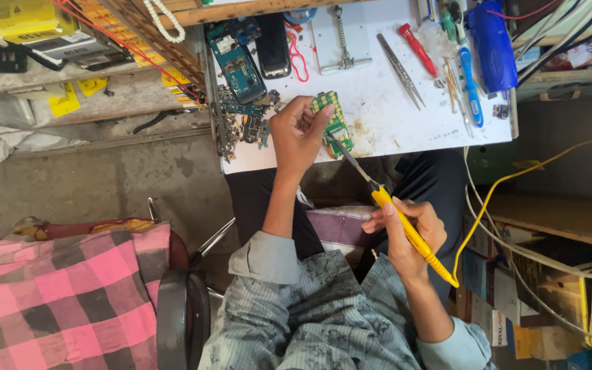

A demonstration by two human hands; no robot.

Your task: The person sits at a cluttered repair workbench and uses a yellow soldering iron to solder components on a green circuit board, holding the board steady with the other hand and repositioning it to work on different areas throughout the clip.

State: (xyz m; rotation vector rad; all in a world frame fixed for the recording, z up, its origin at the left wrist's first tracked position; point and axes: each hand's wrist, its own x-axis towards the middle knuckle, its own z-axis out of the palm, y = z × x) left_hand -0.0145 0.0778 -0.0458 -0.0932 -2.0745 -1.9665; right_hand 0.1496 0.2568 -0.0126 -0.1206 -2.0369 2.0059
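- My left hand [296,133] pinches the green circuit board [334,120] at the white surface's [378,103] near edge.
- My right hand [405,229] is closed around the yellow soldering iron [412,236], tip touching the board.

Glossy yellow plastic soldering iron [412,236], metal tip; matt white worktop [378,109], stained.

Left hand [297,136] reaches forward, fingers [320,113] pinched; right hand [405,229] is curled closed, drawn back near the lap.

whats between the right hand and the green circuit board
Only the soldering iron's metal shaft: it runs from the right hand up to the green circuit board. Head view.
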